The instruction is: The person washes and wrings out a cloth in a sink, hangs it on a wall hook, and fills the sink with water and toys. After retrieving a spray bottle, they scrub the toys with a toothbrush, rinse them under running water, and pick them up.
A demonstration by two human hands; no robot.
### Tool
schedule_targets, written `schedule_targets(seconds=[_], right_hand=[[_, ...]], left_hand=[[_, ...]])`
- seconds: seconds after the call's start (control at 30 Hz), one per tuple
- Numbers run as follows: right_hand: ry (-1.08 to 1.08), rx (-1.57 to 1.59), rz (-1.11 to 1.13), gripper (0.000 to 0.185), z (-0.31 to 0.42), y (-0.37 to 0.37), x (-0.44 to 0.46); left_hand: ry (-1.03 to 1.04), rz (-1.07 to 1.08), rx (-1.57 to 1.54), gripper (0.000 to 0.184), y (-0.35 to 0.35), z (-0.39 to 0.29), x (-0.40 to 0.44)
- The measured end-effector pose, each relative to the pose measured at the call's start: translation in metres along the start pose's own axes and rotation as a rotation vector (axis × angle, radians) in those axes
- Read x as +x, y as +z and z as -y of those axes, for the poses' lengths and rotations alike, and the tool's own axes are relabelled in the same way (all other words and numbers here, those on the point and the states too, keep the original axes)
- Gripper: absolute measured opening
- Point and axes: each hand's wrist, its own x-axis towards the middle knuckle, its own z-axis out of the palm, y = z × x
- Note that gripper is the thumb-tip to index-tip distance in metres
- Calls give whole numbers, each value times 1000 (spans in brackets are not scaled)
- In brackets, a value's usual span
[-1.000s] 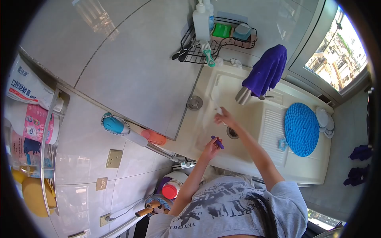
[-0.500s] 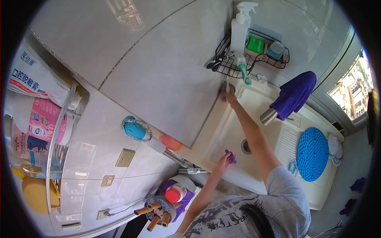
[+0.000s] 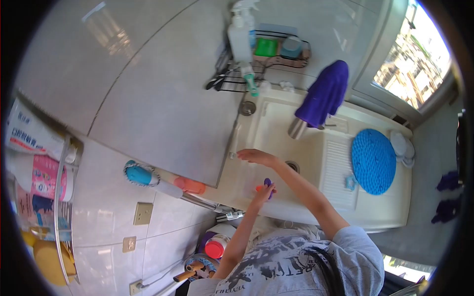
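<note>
My left hand is closed around a small purple object over the near left part of the white sink. Beside its fingers shows a small orange-red spot, too small to name. My right hand is stretched out flat above the sink's left side, holding nothing. Just past its fingertips, a slim whitish tool lies along the left rim. Farther back on that rim sits a round metal strainer. The drain is partly behind my right forearm.
A purple cloth hangs over the faucet. The wire rack holds bottles, a green item and a brush. A blue round mat lies on the right, beside white discs. A blue-headed brush is at the left.
My right hand has let go of the whitish tool and drawn back from the strainer toward me, its fingers now stretched out. The purple object stays in my left hand. The camera view has shifted.
</note>
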Motion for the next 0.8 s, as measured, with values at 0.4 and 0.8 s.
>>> schedule_targets(seconds=[0.4,0.8], right_hand=[[-7,167,-646,36,-51,-111,-250],[103,312,-803,36,-112,-81,-322]], left_hand=[[176,235,823,34,10,-107,125],[55,520,-11,25,-4,-146,164]])
